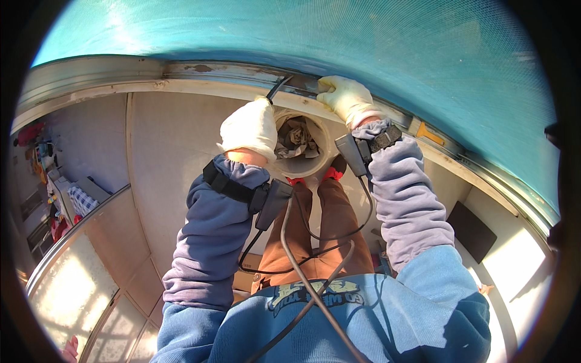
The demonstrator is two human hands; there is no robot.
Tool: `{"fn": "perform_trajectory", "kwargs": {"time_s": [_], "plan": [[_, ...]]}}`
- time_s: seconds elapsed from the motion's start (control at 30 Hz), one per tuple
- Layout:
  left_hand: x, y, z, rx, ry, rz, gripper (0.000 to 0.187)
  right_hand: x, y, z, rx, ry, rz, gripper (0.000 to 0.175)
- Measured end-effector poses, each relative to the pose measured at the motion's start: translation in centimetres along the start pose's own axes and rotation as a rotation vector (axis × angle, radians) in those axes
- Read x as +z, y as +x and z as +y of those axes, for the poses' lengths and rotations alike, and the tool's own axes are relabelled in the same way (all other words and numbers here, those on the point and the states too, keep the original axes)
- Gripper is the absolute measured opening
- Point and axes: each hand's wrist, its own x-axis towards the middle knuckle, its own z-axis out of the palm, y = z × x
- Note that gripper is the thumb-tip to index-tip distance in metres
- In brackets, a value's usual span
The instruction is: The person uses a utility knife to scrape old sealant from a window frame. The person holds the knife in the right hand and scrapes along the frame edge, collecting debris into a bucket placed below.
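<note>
My left hand (251, 128), in a pale glove, is closed round a dark, narrow tool (278, 86) whose pointed end rests over the track of a window frame (218, 71). What kind of tool it is, I cannot tell. My right hand (347, 97), also gloved, lies on the same frame just to the right, its fingertips against the track beside a brownish patch. Whether it holds something small is hidden. A scraper with a yellow handle (430, 134) lies on the frame to the right of my right wrist.
Below my hands stands a round white bin (325, 154) with crumpled paper (300, 136). Blue-green mesh (317, 31) spans the far side of the frame. A dark flat panel (472, 231) is at the right. Black cables (290, 236) hang between my forearms. Part of another hand (70, 348) shows at lower left.
</note>
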Motion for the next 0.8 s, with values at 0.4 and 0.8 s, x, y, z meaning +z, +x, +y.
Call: {"fn": "perform_trajectory", "kwargs": {"time_s": [0.4,0.8], "plan": [[0.7,-0.4,1.1,-0.059,-0.048,-0.056,0.016,0.1,0.0,-0.1,0.006,0.021,-0.001,0.044],[1.3,-1.3,1.7,-0.034,-0.114,-0.004,0.016,0.4,0.2,0.1,-0.007,0.068,0.000,0.047]]}}
